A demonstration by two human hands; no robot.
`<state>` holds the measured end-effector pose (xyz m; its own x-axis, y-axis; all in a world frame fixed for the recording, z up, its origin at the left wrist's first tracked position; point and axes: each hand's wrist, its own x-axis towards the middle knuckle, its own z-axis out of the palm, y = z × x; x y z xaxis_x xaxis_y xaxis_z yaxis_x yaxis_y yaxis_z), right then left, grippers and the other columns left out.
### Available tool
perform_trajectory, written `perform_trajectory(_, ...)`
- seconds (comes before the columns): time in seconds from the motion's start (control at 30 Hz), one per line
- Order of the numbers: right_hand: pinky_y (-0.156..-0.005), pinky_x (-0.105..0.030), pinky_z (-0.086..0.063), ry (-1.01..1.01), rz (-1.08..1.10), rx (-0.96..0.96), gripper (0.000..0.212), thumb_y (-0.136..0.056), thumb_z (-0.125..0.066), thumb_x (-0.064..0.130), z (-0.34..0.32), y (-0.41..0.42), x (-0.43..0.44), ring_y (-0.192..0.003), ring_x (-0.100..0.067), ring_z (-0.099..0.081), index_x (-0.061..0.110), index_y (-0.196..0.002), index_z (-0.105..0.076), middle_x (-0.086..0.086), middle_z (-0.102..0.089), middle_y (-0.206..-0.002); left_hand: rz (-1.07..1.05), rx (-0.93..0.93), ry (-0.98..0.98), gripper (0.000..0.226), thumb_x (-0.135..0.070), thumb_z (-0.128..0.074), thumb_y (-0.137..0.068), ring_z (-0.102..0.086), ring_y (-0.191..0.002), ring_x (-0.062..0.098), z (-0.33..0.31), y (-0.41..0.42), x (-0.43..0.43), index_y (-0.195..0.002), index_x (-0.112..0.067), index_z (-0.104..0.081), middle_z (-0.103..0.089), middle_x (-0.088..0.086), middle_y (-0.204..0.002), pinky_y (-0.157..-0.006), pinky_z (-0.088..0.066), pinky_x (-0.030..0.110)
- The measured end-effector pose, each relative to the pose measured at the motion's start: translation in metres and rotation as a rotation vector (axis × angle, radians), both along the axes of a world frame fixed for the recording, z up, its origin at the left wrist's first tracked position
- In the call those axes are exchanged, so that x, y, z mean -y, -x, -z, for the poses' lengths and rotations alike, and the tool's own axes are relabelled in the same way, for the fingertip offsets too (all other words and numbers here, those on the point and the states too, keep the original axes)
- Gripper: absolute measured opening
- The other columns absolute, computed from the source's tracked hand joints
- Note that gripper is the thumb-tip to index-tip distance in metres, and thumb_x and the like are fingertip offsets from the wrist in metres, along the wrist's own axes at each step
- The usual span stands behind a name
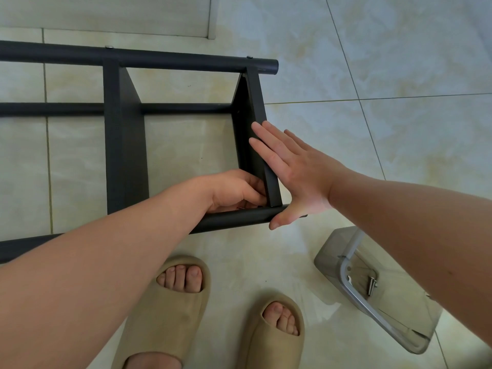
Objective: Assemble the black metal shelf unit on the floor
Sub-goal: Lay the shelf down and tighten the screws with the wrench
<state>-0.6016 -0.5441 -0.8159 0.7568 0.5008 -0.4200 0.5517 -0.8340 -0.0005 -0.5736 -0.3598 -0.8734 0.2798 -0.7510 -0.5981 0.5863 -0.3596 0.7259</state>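
The black metal shelf unit [125,145] lies on its side on the tiled floor, with round poles running left to right and flat shelf panels between them. My right hand [290,169] lies flat with straight fingers against the outer face of the end shelf panel [255,102], its thumb on the near pole [234,218]. My left hand [237,190] reaches inside the frame at the joint of that panel and the near pole, fingers curled there; what they hold is hidden.
A clear plastic container [378,286] with a metal handle and a few screws [371,284] lies on the floor at the lower right. My feet in beige slippers [170,310] stand just below the shelf. A door threshold [106,14] runs along the top left.
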Motion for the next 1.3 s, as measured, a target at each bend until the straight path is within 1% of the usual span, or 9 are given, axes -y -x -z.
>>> perform_trajectory(0.23,-0.127,-0.049,-0.003,-0.009,0.001,-0.001,0.146,-0.055,-0.033,0.105,0.0002,-0.0001,0.0000,-0.153,-0.021,0.025,0.016,-0.159,0.016,-0.001,0.031,-0.163,-0.032,-0.049,0.012,0.025,0.011,-0.054,-0.088,-0.063,-0.072,0.020,-0.0009,-0.0009,0.0001,-0.084,-0.009,-0.069,-0.067,0.006,-0.075,-0.075,-0.052,0.032)
perform_trajectory(0.33,-0.127,-0.050,-0.003,-0.001,0.002,-0.001,0.146,-0.055,-0.034,0.105,0.0006,0.0001,0.0002,-0.153,-0.022,0.025,0.015,-0.159,0.016,-0.003,0.029,-0.165,-0.015,-0.111,0.011,0.022,-0.002,-0.055,-0.093,-0.068,-0.071,0.016,-0.0030,0.0002,0.0004,-0.082,-0.011,-0.072,-0.071,0.005,-0.077,-0.064,-0.054,0.025)
perform_trajectory(0.4,-0.127,-0.050,-0.003,-0.002,0.000,0.001,0.147,-0.055,-0.034,0.105,0.0009,0.0002,0.0005,-0.153,-0.022,0.025,0.015,-0.159,0.016,-0.003,0.030,-0.165,0.051,-0.045,-0.037,0.025,-0.009,-0.058,-0.094,-0.067,-0.064,0.012,-0.0043,0.0010,-0.0003,-0.076,-0.015,-0.074,-0.071,0.001,-0.070,-0.057,-0.051,0.019)
perform_trajectory(0.5,-0.127,-0.049,-0.003,-0.009,-0.001,0.003,0.146,-0.055,-0.034,0.105,0.0010,0.0000,0.0009,-0.153,-0.021,0.025,0.015,-0.159,0.017,-0.001,0.034,-0.162,0.042,-0.001,-0.049,0.014,-0.002,-0.057,-0.094,-0.065,-0.070,0.017,-0.0022,0.0012,-0.0002,-0.087,-0.007,-0.069,-0.068,0.006,-0.076,-0.066,-0.053,0.024)
perform_trajectory(0.57,-0.127,-0.049,-0.003,-0.008,-0.002,0.002,0.146,-0.055,-0.033,0.105,0.0012,-0.0001,0.0009,-0.153,-0.021,0.026,0.016,-0.159,0.018,0.000,0.034,-0.161,0.022,-0.010,-0.040,0.014,0.002,-0.056,-0.094,-0.063,-0.069,0.018,-0.0009,0.0004,-0.0007,-0.089,-0.005,-0.068,-0.066,0.007,-0.074,-0.068,-0.053,0.025)
perform_trajectory(0.7,-0.127,-0.049,-0.003,-0.008,0.001,-0.003,0.147,-0.055,-0.034,0.105,0.0008,-0.0001,0.0006,-0.153,-0.021,0.026,0.015,-0.159,0.017,-0.001,0.034,-0.161,0.019,-0.005,-0.030,0.016,0.005,-0.056,-0.092,-0.063,-0.062,0.014,-0.0012,-0.0004,-0.0013,-0.087,-0.005,-0.068,-0.065,0.003,-0.066,-0.061,-0.052,0.023)
perform_trajectory(0.9,-0.127,-0.048,-0.001,0.002,-0.005,-0.008,0.146,-0.056,-0.033,0.105,-0.0007,-0.0004,0.0003,-0.152,-0.022,0.027,0.015,-0.158,0.019,-0.001,0.036,-0.160,0.008,-0.003,-0.004,0.019,0.007,-0.055,-0.092,-0.065,-0.068,0.017,-0.0009,-0.0004,-0.0006,-0.088,-0.006,-0.069,-0.067,0.007,-0.076,-0.066,-0.055,0.025)
perform_trajectory(1.2,-0.127,-0.049,-0.001,0.000,0.000,-0.011,0.146,-0.055,-0.034,0.105,-0.0009,0.0000,-0.0002,-0.152,-0.021,0.027,0.016,-0.158,0.019,-0.001,0.036,-0.161,0.007,-0.011,0.033,0.032,0.011,-0.054,-0.088,-0.067,-0.064,0.013,0.0008,-0.0011,-0.0009,-0.077,-0.013,-0.072,-0.070,0.001,-0.069,-0.063,-0.053,0.023)
perform_trajectory(1.3,-0.127,-0.048,-0.001,-0.002,0.002,-0.011,0.146,-0.055,-0.035,0.104,-0.0009,0.0001,-0.0005,-0.152,-0.021,0.028,0.015,-0.159,0.018,-0.001,0.035,-0.161,0.003,-0.019,0.031,0.033,0.014,-0.051,-0.086,-0.065,-0.066,0.014,0.0006,-0.0012,-0.0007,-0.080,-0.012,-0.070,-0.068,0.002,-0.071,-0.063,-0.052,0.024)
